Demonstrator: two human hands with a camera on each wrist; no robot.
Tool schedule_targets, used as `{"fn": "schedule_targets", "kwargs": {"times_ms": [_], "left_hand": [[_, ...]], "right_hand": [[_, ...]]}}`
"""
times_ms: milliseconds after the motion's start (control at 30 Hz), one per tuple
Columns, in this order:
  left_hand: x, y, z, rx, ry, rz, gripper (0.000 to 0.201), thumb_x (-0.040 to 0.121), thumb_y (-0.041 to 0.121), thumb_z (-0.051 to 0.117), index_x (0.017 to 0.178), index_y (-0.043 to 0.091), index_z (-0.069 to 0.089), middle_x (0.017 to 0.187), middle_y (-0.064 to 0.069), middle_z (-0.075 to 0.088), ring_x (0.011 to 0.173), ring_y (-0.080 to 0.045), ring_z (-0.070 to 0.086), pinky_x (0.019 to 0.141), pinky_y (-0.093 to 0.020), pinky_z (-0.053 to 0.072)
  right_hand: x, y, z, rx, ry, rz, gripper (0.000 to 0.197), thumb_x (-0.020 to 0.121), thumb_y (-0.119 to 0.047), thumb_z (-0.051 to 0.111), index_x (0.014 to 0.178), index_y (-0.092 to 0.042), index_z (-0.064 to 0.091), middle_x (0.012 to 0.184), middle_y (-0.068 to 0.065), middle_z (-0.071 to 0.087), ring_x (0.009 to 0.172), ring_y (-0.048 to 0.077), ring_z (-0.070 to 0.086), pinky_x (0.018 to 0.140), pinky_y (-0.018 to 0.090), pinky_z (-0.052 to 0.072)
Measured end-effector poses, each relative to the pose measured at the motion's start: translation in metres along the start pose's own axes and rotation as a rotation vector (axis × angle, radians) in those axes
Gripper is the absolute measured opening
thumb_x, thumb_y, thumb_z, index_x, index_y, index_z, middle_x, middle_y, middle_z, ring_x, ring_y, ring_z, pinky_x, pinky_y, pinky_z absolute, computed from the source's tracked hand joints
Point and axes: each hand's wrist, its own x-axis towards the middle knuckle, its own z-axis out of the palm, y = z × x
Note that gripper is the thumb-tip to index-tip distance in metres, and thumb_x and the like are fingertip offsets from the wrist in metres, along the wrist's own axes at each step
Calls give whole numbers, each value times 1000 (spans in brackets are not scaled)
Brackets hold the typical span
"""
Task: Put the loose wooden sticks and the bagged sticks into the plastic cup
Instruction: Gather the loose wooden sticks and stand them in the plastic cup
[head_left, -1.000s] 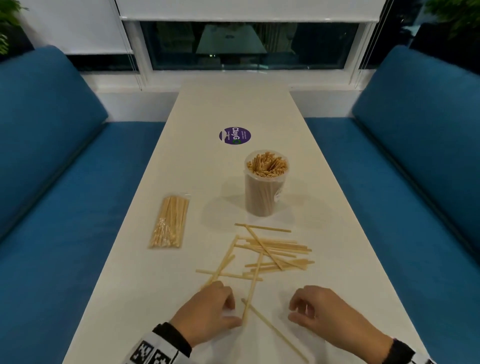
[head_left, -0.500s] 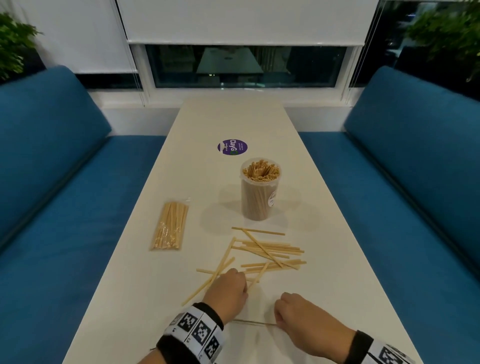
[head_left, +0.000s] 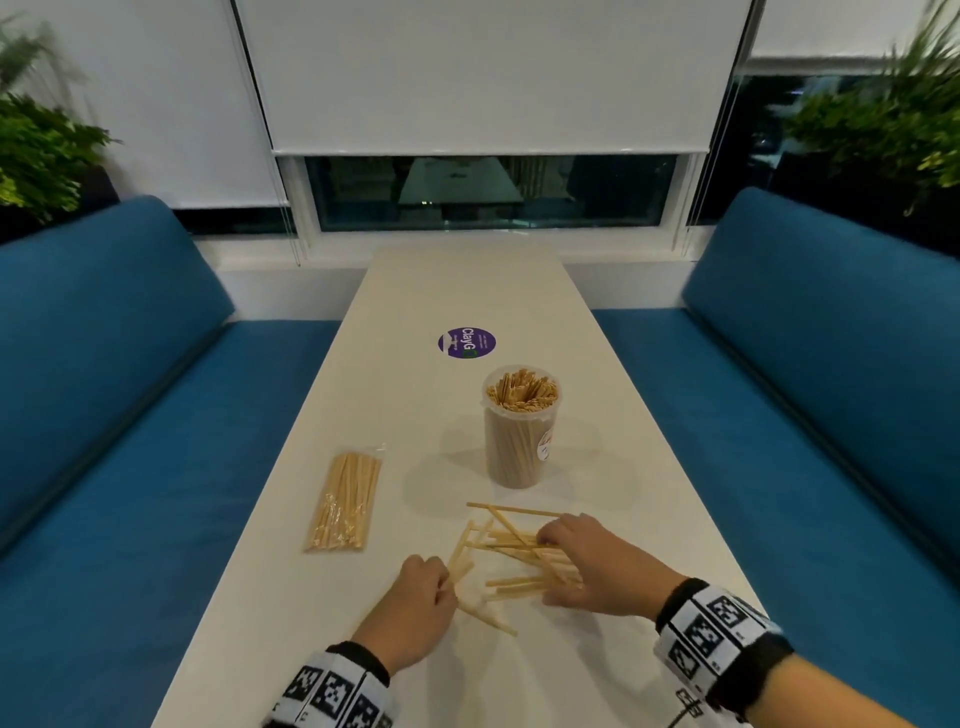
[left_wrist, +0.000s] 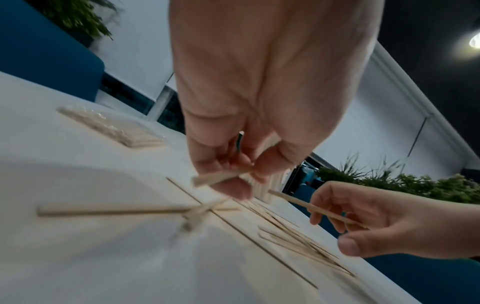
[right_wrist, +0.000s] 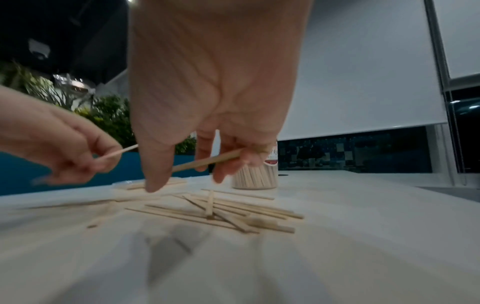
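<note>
Head view: left hand (head_left: 415, 603) pinches a few sticks, right hand (head_left: 597, 566) grips one stick, both gathering loose sticks (head_left: 511, 545) beneath them. Bag of sticks (head_left: 344, 501) waits beyond the left; cup (head_left: 519, 426), nearly full, stands farther ahead on the worktop (head_left: 467, 291).

Purple sticker (head_left: 466, 343) on white table (head_left: 415, 291); blue benches (head_left: 130, 415) either side.

Pale matt wooden sticks (head_left: 519, 551), clear glossy plastic cup (head_left: 519, 441), smooth matt table (head_left: 467, 291)
</note>
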Motion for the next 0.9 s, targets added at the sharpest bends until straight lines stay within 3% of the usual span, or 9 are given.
{"fn": "schedule_targets", "kwargs": {"times_ms": [133, 300, 400, 467, 533, 600, 700, 833, 900], "left_hand": [[14, -2, -4, 0, 28, -55, 6, 96, 22, 40, 99, 16, 42, 106, -2, 35, 76, -11, 44, 72, -20, 37], [25, -8, 2, 148, -72, -85, 61, 81, 34, 67, 129, 9, 40, 120, -2, 31, 103, -19, 50, 91, -22, 40], [30, -8, 3, 125, -46, -81, 46, 77, 24, 72, 117, 11, 54, 103, 1, 42, 101, -18, 53, 88, -21, 41], [31, -9, 6, 33, -8, -87, 20, 76, 10, 72, 89, 19, 61, 81, 5, 51, 84, -15, 55, 78, -20, 47], [31, -11, 9, -21, 9, -98, 29, 76, 4, 69, 70, 26, 52, 71, 10, 51, 76, -12, 55, 67, -12, 48], [31, -11, 11, -2, 7, -107, 28, 78, 5, 67, 69, 27, 51, 71, 11, 51, 76, -12, 56, 62, -7, 42], [31, -5, 10, 93, -31, -121, 15, 81, 9, 58, 76, 23, 54, 85, 3, 56, 86, -17, 60, 75, -18, 46], [31, 0, 13, 191, -139, -129, 24, 82, 15, 54, 67, 27, 40, 87, 2, 50, 84, -16, 51, 74, -24, 43], [31, 2, 13, 259, -178, -109, 13, 85, 18, 52, 74, 21, 44, 91, 0, 47, 88, -21, 52, 76, -27, 41]], "right_hand": [[19, 0, 9, -104, -52, 123, 96, 75, -52, 68, 147, -15, 16, 146, 5, 30, 130, 24, 27, 109, 33, 27], [23, -3, 17, -161, -42, 122, 58, 86, -41, 59, 132, -10, 44, 128, 10, 46, 120, 26, 36, 99, 32, 33], [20, -6, 23, -88, -14, 121, 40, 90, -32, 56, 124, -12, 52, 121, 9, 54, 115, 24, 42, 93, 28, 33], [19, -7, 27, -103, 22, 107, 30, 92, -27, 53, 117, -11, 55, 118, 8, 57, 111, 24, 45, 90, 27, 34], [19, -9, 33, -156, 46, 114, 23, 93, -23, 51, 111, -9, 56, 113, 10, 58, 107, 25, 47, 86, 28, 36], [19, -12, 37, -286, 124, 115, 18, 82, -20, 64, 96, -9, 59, 97, 10, 61, 91, 24, 55, 70, 28, 38], [16, -22, 43, -353, 55, 216, 20, 49, -17, 69, 66, -18, 57, 62, 1, 57, 55, 14, 54, 53, 21, 24], [21, -21, 62, -336, 164, 172, 18, 53, -14, 27, 69, -20, 31, 44, 3, 47, 36, 10, 43, 47, 18, 17], [19, -32, 54, -334, 106, 164, 18, 54, -15, 40, 71, -17, 35, 47, 4, 49, 37, 11, 43, 46, 20, 17]]}}
